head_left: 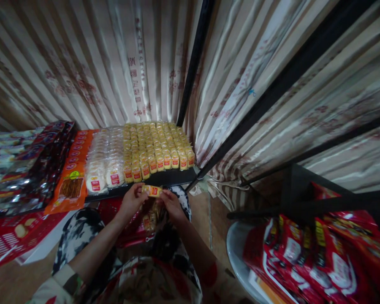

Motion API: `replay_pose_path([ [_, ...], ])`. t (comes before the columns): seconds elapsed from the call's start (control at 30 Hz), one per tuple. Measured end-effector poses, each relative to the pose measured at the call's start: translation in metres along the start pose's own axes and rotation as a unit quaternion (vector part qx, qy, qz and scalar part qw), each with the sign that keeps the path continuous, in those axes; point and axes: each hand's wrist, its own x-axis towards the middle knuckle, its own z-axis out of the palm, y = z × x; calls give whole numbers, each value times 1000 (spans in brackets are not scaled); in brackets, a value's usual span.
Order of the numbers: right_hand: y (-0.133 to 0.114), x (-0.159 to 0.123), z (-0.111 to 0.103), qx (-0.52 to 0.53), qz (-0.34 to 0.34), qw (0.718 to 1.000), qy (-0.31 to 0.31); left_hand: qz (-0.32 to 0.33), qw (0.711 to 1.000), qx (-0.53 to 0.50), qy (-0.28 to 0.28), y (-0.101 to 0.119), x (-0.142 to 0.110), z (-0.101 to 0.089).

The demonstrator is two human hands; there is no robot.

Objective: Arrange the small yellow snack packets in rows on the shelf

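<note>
My left hand (pixel 131 202) and my right hand (pixel 172 204) both pinch one small yellow snack packet (pixel 152 191), held level just below the shelf's front edge (pixel 164 178). On that shelf stand several rows of the same yellow packets (pixel 156 145), tightly lined up. Beneath my hands lies a clear bag with more packets (pixel 150 219) on my lap.
White round cakes in wrappers (pixel 106 162) fill the shelf left of the yellow rows, then orange packs (pixel 72 177) and dark foil bags (pixel 34 169). A black shelf post (pixel 194 63) rises against a curtain. Red snack bags (pixel 319 253) pile up on a stand at the right.
</note>
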Motion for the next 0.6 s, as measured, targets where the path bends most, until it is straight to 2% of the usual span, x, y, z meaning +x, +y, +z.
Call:
replay_pose_path([
  [0.13,7,4,-5,-19,-19,1000,12,28,997,78,-4,-2,12,7],
  [0.2,8,5,-9,-93,-57,994,24,65,988,143,-2,3,17,11],
  [0.27,6,5,-13,-209,-125,967,80,112,970,215,1,10,21,16],
  [0.37,-1,1,-18,-343,-241,893,165,160,944,289,4,22,27,28],
  [0.47,-10,-1,-20,-394,-320,845,170,190,932,309,-1,30,36,43],
  [0.53,-15,0,-21,-406,-348,830,160,218,923,317,-17,34,45,53],
  [0.6,-18,4,-23,-408,-358,827,147,241,912,330,-35,37,54,63],
])
